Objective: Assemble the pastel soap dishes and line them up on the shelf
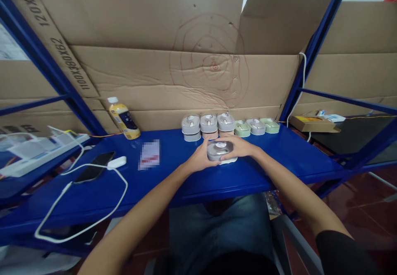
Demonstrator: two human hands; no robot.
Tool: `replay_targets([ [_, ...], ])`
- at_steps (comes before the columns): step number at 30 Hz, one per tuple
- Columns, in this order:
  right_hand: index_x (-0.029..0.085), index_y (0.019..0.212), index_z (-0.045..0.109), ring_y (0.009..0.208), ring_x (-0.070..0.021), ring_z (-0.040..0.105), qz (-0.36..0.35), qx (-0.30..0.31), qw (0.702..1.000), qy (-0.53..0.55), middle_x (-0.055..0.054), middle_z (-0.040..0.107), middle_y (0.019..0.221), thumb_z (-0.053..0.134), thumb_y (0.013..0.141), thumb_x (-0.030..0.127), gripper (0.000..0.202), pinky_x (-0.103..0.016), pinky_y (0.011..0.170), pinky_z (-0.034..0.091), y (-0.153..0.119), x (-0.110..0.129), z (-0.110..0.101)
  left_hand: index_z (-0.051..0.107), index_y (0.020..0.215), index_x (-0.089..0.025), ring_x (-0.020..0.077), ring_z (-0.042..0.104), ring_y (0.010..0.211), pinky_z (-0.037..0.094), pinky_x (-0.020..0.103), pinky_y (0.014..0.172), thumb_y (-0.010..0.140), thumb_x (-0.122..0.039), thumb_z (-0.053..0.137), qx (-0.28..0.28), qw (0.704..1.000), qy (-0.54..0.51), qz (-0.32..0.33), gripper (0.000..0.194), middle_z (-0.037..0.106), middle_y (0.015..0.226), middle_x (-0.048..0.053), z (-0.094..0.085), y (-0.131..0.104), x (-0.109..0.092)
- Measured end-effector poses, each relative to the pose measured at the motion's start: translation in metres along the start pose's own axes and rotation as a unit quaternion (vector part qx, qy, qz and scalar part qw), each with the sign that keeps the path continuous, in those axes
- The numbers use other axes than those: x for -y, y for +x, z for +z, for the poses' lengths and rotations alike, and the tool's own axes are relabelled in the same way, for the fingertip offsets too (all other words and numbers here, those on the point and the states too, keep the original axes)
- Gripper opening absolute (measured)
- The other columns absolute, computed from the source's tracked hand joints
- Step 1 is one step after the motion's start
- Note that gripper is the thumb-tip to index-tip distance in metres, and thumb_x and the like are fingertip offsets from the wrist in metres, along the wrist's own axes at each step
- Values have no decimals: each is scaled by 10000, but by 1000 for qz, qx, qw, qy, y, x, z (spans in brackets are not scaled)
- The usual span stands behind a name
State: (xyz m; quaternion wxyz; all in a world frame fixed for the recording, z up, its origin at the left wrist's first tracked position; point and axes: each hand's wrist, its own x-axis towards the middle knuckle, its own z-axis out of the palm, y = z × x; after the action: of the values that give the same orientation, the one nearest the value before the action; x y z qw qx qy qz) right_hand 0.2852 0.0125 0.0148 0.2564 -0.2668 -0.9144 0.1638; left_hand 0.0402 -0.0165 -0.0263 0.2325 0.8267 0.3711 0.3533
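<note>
The left hand (200, 158) and right hand (239, 146) grasp opposite ends of the grey container (219, 150) between them, presumably to steady it. Stacked containers (209, 123) stand just beyond both hands, likely restricting forward reach. Well left of the left hand: a bottle (124, 120), then a phone (94, 167).
</note>
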Motion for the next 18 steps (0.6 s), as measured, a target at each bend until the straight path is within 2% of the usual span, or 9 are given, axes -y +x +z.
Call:
replay_targets([
  [3,272,1455,605,1131,-312,672,16,9,1000,-23,-102,701,1270,879,697,592,867,-496,1007,538,3,1,3,228,1579,-231,374,568,1363,470,513,1122,670,-411,889,3,1000,4,-16,1138,581,1457,155,2,-1,-1],
  [8,271,1481,580,1191,-322,642,16,1,1000,-25,-112,667,1335,849,737,595,856,-500,1049,511,-4,3,6,206,1605,-201,397,520,1403,470,529,1126,658,-345,859,10,999,25,-33,1159,516,1514,184,5,-4,-3],
  [14,298,1472,579,1224,-333,629,56,-24,996,-65,-110,655,1330,798,761,664,829,-507,1054,514,-19,14,12,144,1632,-152,419,430,1473,430,555,1172,731,-367,808,31,995,93,12,1139,363,1607,251,9,-9,-5],
  [18,320,1487,560,1150,-347,653,105,-32,987,-117,-119,637,1270,772,756,712,856,-509,982,551,-31,27,17,174,1632,-172,399,418,1490,414,547,1195,813,-395,764,59,989,123,55,1034,360,1616,228,8,-13,-8],
])
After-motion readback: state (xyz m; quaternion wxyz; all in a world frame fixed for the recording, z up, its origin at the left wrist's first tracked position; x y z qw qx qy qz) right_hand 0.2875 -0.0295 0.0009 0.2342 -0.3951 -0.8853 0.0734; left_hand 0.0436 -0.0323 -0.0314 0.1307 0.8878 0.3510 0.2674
